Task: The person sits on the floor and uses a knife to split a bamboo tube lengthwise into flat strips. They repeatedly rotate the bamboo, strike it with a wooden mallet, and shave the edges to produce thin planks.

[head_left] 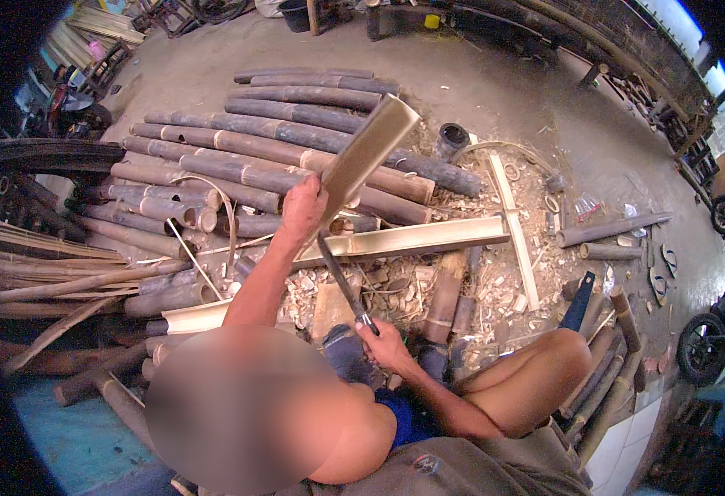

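Note:
My left hand (pixel 303 207) is closed round a split bamboo piece (pixel 372 153), raised at a slant with its pale hollow inner side showing. In my right hand (pixel 386 345) is the handle of a long-bladed knife (pixel 339 277). Its dark blade points up and to the left, and the tip reaches the lower end of the bamboo piece near my left hand; whether they touch I cannot tell. Below lies a long split bamboo half (pixel 412 237), pale side up. A narrow pale bamboo strip (pixel 515 240) crosses its right end.
Several dark bamboo poles (pixel 296 132) lie side by side on the floor ahead. Wood chips (pixel 486 289) cover the ground before me. Thin strips (pixel 57 260) are stacked at left. At right are more bamboo lengths (pixel 615 227), sandals (pixel 664 273) and a motorbike wheel (pixel 701 347).

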`<move>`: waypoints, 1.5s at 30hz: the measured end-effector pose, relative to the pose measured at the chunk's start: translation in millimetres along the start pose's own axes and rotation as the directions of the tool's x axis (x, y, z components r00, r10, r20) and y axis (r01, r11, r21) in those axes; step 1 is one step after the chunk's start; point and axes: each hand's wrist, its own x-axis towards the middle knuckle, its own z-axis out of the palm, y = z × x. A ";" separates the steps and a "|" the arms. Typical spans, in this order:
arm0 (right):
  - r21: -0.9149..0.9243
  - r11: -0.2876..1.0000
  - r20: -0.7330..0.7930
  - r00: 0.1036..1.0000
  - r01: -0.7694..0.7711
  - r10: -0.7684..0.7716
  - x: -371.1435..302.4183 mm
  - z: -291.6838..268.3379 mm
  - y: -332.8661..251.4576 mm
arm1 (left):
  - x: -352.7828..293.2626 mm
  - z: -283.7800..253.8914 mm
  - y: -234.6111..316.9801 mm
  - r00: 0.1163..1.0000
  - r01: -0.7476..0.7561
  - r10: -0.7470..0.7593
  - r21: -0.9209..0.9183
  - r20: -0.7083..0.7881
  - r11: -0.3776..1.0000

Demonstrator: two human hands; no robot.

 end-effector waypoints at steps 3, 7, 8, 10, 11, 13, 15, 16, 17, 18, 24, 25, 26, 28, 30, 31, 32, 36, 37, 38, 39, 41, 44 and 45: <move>0.126 0.987 -0.053 0.994 0.100 -0.094 -12.4 12.3 -14.3 | -7.4 -18.5 -9.5 0.989 0.029 -0.046 -0.118 -0.139 0.993; -0.225 0.937 -0.083 0.953 0.266 -0.291 16.9 35.3 5.9 | -12.5 -39.1 -27.8 0.971 0.118 -0.134 -0.089 -0.200 0.989; -0.208 0.961 0.022 0.983 0.182 -0.182 18.6 34.2 12.2 | -15.6 -45.4 -32.3 0.962 0.151 -0.165 -0.079 -0.219 0.985; -0.211 0.977 0.233 0.971 0.000 0.050 11.1 34.8 4.5 | -28.6 -63.3 -49.9 0.914 0.160 -0.208 -0.160 -0.350 0.974; -0.106 0.992 0.225 0.970 -0.074 0.097 0.8 36.8 1.5 | -31.3 -74.2 -58.1 0.881 0.155 -0.228 -0.203 -0.414 0.967; -0.046 0.994 0.138 0.985 -0.099 0.105 -1.6 34.3 15.9 | -41.6 -94.9 -69.7 0.817 0.184 -0.312 -0.293 -0.485 0.938; -0.079 0.995 0.071 0.995 -0.066 0.071 -2.1 27.7 27.0 | -60.4 -115.2 -103.6 0.717 0.202 -0.384 -0.354 -0.582 0.913; -0.086 0.996 0.045 0.998 -0.036 0.040 -4.1 23.3 26.4 | -75.5 -124.6 -136.1 0.640 0.204 -0.413 -0.375 -0.647 0.904; -0.191 0.978 -0.057 0.994 0.084 -0.097 -3.9 20.7 26.4 | -87.9 -134.4 -160.7 0.559 0.197 -0.440 -0.403 -0.703 0.894; -0.307 0.935 -0.169 0.957 0.178 -0.238 -1.2 12.9 27.9 | -94.8 -143.8 -167.3 0.510 0.214 -0.544 -0.515 -0.666 0.830; 0.151 0.977 -0.464 0.884 0.152 -0.066 44.0 -29.2 7.1 | -175.7 -178.4 -179.6 0.313 0.130 -0.625 -0.620 -0.715 0.774; 0.149 0.975 -0.478 0.875 0.164 -0.074 54.1 -31.5 5.4 | -192.7 -181.0 -181.1 0.301 0.178 -0.580 -0.553 -0.757 0.814; 0.146 0.974 -0.500 0.862 0.175 -0.080 67.5 -37.7 10.7 | -205.6 -180.4 -181.3 0.292 0.222 -0.535 -0.488 -0.792 0.844; 0.179 0.965 -0.518 0.852 0.194 -0.075 88.0 -44.1 17.4 | -220.3 -177.6 -173.0 0.207 0.165 -0.604 -0.581 -0.769 0.797; 0.249 0.947 -0.509 0.859 0.205 -0.052 104.6 -48.2 21.6 | -221.8 -174.7 -144.2 0.122 0.051 -0.726 -0.726 -0.677 0.686; 0.362 0.913 -0.492 0.870 0.189 0.015 114.1 -49.2 21.5 | -221.8 -176.5 -124.1 0.081 -0.021 -0.789 -0.792 -0.610 0.610; 0.453 0.877 -0.434 0.899 0.161 0.059 119.8 -49.0 17.4 | -226.4 -177.1 -111.5 0.077 -0.019 -0.800 -0.803 -0.595 0.596; 0.724 0.688 -0.164 0.960 -0.037 0.225 137.7 -58.2 0.8 | -259.3 -179.5 -103.8 0.035 0.049 -0.832 -0.830 -0.554 0.555; 0.706 0.707 -0.175 0.957 -0.042 0.232 139.9 -58.3 -2.0 | -266.3 -179.0 -103.3 0.005 0.056 -0.838 -0.837 -0.545 0.545; 0.687 0.726 -0.186 0.953 -0.047 0.238 142.2 -58.6 -5.0 | -273.4 -178.5 -102.8 -0.027 0.062 -0.844 -0.843 -0.536 0.534; 0.684 0.728 -0.220 0.940 -0.041 0.259 144.7 -58.3 -7.3 | -277.2 -179.3 -100.2 -0.030 0.009 -0.849 -0.849 -0.528 0.528; 0.645 0.764 -0.272 0.940 0.018 0.207 155.6 -64.0 -4.6 | -275.5 -182.0 -93.7 -0.035 -0.096 -0.858 -0.853 -0.512 0.513; 0.647 0.761 -0.261 0.929 -0.034 0.263 179.0 -91.7 4.0 | -272.3 -186.5 -87.3 -0.037 0.014 -0.889 -0.890 -0.457 0.457; 0.612 0.783 -0.201 0.936 -0.112 0.290 168.8 -72.7 -13.3 | -290.2 -188.2 -94.8 -0.053 -0.005 -0.864 -0.865 -0.501 0.502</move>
